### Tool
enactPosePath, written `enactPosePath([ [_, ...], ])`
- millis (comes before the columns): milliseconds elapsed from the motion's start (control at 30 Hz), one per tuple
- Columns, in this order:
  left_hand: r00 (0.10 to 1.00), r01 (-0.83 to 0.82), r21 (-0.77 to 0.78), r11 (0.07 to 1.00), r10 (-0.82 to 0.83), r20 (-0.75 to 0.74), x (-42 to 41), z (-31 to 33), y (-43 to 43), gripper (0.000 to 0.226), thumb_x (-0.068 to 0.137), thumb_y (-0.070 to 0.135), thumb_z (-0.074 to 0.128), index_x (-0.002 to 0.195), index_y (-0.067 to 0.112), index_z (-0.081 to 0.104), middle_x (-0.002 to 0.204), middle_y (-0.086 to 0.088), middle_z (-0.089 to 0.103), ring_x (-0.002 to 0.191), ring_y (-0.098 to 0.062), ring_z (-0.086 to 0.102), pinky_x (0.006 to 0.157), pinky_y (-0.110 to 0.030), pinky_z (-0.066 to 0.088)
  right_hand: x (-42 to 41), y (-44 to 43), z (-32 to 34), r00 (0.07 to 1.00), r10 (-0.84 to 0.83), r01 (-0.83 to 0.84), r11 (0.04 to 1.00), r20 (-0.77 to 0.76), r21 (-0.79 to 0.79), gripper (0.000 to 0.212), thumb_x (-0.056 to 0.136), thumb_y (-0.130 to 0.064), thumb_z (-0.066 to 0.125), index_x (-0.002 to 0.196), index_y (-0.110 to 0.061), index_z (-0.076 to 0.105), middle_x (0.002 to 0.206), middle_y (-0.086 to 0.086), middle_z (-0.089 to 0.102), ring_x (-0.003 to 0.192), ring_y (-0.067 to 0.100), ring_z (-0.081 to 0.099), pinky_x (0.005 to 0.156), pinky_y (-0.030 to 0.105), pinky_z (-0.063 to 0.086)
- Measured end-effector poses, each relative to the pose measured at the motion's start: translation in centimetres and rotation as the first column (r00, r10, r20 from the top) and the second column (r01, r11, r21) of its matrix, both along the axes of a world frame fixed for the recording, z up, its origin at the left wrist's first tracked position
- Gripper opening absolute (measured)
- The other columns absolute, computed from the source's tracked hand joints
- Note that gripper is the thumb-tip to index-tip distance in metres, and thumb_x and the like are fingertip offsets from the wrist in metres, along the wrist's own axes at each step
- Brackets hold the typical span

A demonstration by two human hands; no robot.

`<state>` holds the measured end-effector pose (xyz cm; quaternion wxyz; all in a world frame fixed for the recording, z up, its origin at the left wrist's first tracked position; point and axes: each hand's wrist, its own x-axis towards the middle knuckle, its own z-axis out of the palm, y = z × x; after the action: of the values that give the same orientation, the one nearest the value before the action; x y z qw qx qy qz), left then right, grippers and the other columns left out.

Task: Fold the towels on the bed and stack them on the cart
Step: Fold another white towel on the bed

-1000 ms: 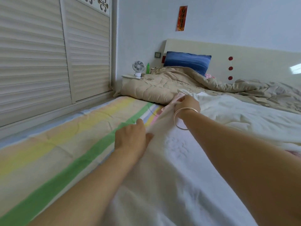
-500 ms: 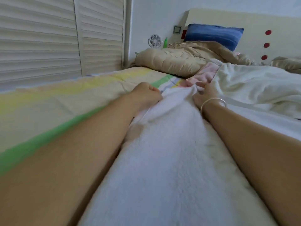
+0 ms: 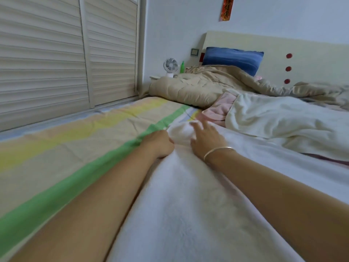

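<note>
White terry, that's the main thing here: the white towel lies stretched out long on the bed, its left edge running right along the green stripe of the sheet. The left hand sits just right of the green stripe at the towel's far end, fingers curled in and gripping a bunched-up lump of the towel. The right hand is a bit further right of the stripe, on the other side of that lump. Its fingers are spread and loose, palm down on the towel, not holding anything. It's kinda blurry, so I can't say much about the fingertips. There's a thin silver bangle on that wrist.

Just past the stripe's far end there's a crumpled pink towel, touching a big off-white towel heaped further right of the stripe. Beyond the stripe a beige quilt is piled up, and further still a blue pillow. A little white fan and a green bottle stand way beyond the stripe too. Slatted doors run well left of it.
</note>
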<state>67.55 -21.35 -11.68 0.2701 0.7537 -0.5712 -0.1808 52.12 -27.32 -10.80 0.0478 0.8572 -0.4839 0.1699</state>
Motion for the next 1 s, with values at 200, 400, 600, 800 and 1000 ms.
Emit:
enactPosePath([
  [200, 0.626, 0.06, -0.009, 0.998, -0.045, -0.779, 1.3, 2.5, 9.1, 0.019, 0.102, 0.007, 0.042, 0.092, 0.013, 0.057, 0.101, -0.013, 0.06, 0.09, -0.024, 0.057, 0.081, -0.033, 0.048, -1.1, 16.2, 0.6, 0.962, 0.195, -0.137, 0.951, -0.193, 0.279, 0.049, 0.102, -0.043, 0.026, 0.146, -0.023, 0.032, 0.154, 0.003, 0.029, 0.141, 0.026, 0.025, 0.112, 0.046, 0.025],
  [400, 0.287, 0.137, 0.22, 0.966, 0.174, -0.942, 3.2, 3.5, 25.9, 0.025, 0.1, 0.011, 0.045, 0.117, 0.0, 0.061, 0.11, -0.013, 0.072, 0.084, -0.024, 0.072, 0.076, -0.034, 0.061, 1.9, 25.6, 1.9, 0.955, 0.257, -0.198, 0.924, -0.146, 0.327, 0.045, 0.101, -0.035, 0.033, 0.143, -0.019, 0.038, 0.149, 0.004, 0.038, 0.135, 0.025, 0.034, 0.109, 0.043, 0.028],
  [600, 0.552, 0.286, 0.454, 0.844, 0.242, -0.798, 3.9, 5.2, 38.7, 0.033, 0.098, 0.025, 0.054, 0.114, 0.001, 0.07, 0.107, -0.016, 0.071, 0.085, -0.022, 0.068, 0.074, -0.028, 0.058, 3.0, 32.7, 4.3, 0.885, 0.46, -0.436, 0.872, -0.068, 0.222, 0.039, 0.099, -0.021, 0.042, 0.138, -0.022, 0.049, 0.138, 0.001, 0.051, 0.128, 0.022, 0.041, 0.101, 0.036, 0.037],
  [800, 0.903, 0.13, 0.556, 0.821, 0.134, -0.409, 2.6, 6.8, 44.1, 0.03, 0.091, 0.042, 0.064, 0.076, 0.016, 0.064, 0.06, 0.005, 0.056, 0.051, -0.009, 0.05, 0.049, -0.017, 0.04, 3.7, 37.6, 5.1, 0.673, 0.506, -0.562, 0.824, -0.54, 0.071, 0.031, 0.097, -0.017, 0.043, 0.118, -0.026, 0.064, 0.104, -0.004, 0.066, 0.11, 0.025, 0.044, 0.077, 0.03, 0.03],
  [1000, 0.993, -0.115, 0.333, 0.936, 0.119, 0.008, 2.1, 5.3, 46.6, 0.033, 0.094, 0.03, 0.059, 0.064, 0.018, 0.051, 0.062, 0.004, 0.049, 0.06, -0.013, 0.048, 0.052, -0.026, 0.031, 5.8, 39.8, 6.1, 0.725, 0.396, -0.32, 0.918, -0.564, 0.233, 0.031, 0.099, -0.012, 0.041, 0.129, -0.007, 0.051, 0.129, 0.012, 0.05, 0.114, 0.033, 0.056, 0.082, 0.038, 0.043],
])
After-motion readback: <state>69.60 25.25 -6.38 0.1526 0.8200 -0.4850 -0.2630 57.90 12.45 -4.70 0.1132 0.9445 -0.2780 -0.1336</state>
